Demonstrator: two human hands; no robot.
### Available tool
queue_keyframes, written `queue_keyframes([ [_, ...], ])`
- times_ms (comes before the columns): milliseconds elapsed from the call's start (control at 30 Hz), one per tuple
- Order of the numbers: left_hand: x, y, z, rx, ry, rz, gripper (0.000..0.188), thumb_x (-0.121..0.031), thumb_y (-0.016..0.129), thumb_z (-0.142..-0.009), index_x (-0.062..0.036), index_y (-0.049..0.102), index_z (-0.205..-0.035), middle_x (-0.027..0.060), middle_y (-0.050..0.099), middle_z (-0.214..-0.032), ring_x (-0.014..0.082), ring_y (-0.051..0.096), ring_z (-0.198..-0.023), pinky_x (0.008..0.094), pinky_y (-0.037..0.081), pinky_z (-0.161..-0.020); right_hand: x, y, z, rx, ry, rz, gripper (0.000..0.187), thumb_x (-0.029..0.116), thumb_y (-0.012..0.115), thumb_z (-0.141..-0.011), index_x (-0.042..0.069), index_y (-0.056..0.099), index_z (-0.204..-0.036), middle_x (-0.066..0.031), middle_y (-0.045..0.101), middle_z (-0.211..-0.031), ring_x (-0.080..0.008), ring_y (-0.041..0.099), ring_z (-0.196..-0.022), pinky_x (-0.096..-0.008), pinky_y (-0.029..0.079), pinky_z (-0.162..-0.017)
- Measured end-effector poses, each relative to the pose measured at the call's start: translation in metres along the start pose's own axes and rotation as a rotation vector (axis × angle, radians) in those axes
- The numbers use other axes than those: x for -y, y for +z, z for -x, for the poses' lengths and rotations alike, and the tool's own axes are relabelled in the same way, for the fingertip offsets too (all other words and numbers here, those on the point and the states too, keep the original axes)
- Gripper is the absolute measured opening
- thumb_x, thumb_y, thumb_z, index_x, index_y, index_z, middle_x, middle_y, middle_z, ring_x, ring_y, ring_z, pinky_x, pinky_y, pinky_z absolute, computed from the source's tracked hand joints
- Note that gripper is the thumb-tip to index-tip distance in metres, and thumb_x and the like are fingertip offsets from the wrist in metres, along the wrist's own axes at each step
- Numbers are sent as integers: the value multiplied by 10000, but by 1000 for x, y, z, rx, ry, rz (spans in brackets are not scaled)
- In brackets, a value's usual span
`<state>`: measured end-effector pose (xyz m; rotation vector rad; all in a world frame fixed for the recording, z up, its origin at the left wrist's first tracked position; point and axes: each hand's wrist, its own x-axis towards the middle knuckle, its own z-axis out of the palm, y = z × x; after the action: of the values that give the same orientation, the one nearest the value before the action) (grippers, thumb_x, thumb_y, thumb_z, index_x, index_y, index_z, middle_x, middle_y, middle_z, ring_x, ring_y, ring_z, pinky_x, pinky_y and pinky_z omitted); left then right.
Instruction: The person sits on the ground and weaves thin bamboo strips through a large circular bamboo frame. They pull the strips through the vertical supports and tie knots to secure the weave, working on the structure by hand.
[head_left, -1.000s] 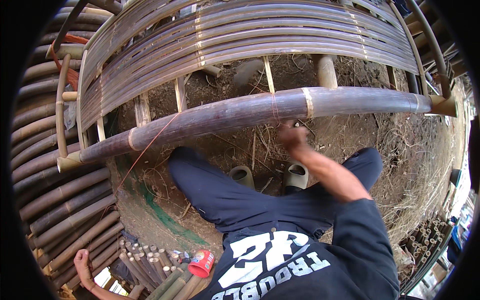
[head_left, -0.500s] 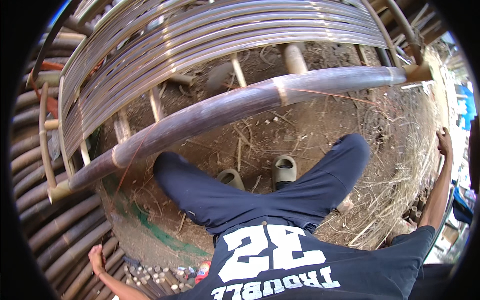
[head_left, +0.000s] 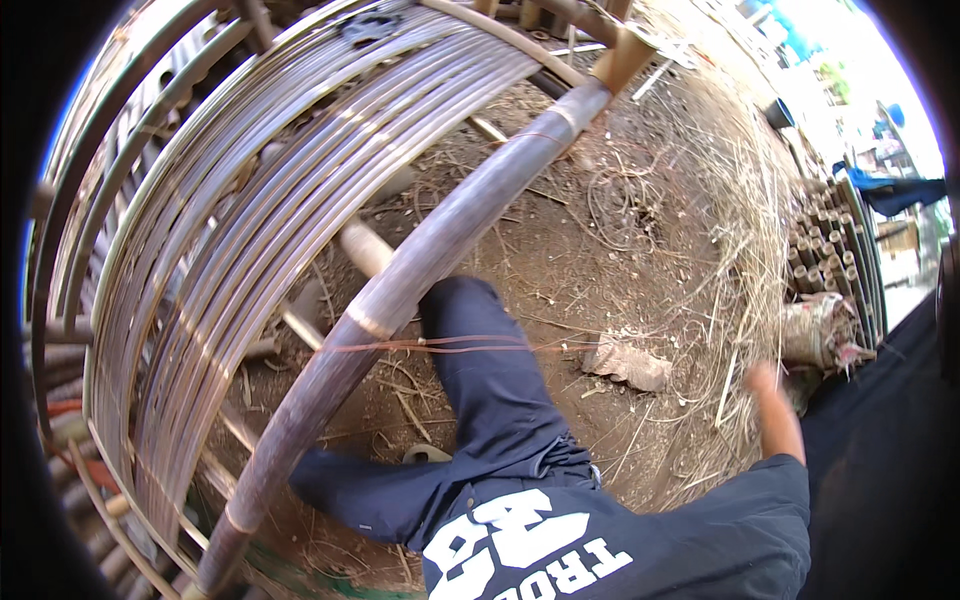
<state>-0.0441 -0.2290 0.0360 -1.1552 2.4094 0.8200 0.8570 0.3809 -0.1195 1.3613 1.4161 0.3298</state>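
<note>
My right hand (head_left: 764,380) is out at the right, low over a heap of dry straw-like strips (head_left: 740,300). It is smeared by motion, so its fingers cannot be read. My left hand is out of view. In front of me a thick dark bamboo pole (head_left: 440,235) runs slantwise along the front of a frame of narrow bamboo slats (head_left: 330,160). Thin reddish-orange string (head_left: 470,345) stretches from around the pole across my knee toward a broken stone or brick piece (head_left: 628,362). Whether the string reaches my right hand cannot be made out.
Short cut bamboo pieces (head_left: 822,250) are stacked at the right beside a whitish cylindrical container (head_left: 812,328). A dark bucket (head_left: 779,113) stands farther off. Bamboo poles lie behind the frame at the left. Loose fibres litter the dirt floor (head_left: 560,290).
My view has turned to the right, so the pole and slats now slant steeply at the left. My left hand has left the picture. My right hand is lower and closer to my body.
</note>
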Motion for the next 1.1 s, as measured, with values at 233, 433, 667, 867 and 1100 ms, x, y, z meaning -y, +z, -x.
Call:
queue_keyframes([
  [233, -51, 55, 177, -121, -34, 137, 317, -225, 618, -922, -30, 610, -1172, 99, 633, -1098, 221, 582, -937, 345, 495, -782, 298, -304, 197, 0, -1110, -997, 369, 329, 563, -886, 45, 656, -1102, -234, 674, -1036, -379, 664, -944, -474, 538, -776],
  [433, -44, 68, 201, -70, 14, 106, 359, -213, 608, -929, -17, 599, -1230, 116, 640, -1178, 238, 593, -1015, 355, 509, -839, 407, -418, 11, -589, -493, -1326, 167, 204, 626, -859, 67, 662, -948, -163, 622, -1026, -344, 626, -939, -423, 523, -761],
  [667, -16, 68, 136, 68, 158, -128, 357, -191, 600, -939, -8, 589, -1246, 120, 622, -1195, 234, 580, -1028, 347, 505, -841, 512, -410, -61, -591, -275, -1046, 212, 176, 504, -886, 77, 682, -947, -111, 627, -1028, -280, 572, -1013, -420, 460, -825],
  [867, -30, 86, 123, 254, 512, -266, 355, -172, 593, -949, -1, 580, -1259, 123, 606, -1210, 231, 569, -1038, 339, 501, -842, 524, -400, -69, -626, -446, -788, 219, 196, 515, -880, 56, 681, -908, -121, 636, -941, -262, 584, -915, -395, 451, -746],
  [1100, -105, 221, 234, 660, 1178, -205, 296, 6, 577, -864, 42, 602, -1157, 98, 572, -1155, 181, 564, -1059, 301, 422, -967, 495, -423, -69, -434, -467, -1254, 351, 308, 592, -874, -3, 595, -1035, -197, 639, -965, -385, 608, -988, -480, 507, -844],
])
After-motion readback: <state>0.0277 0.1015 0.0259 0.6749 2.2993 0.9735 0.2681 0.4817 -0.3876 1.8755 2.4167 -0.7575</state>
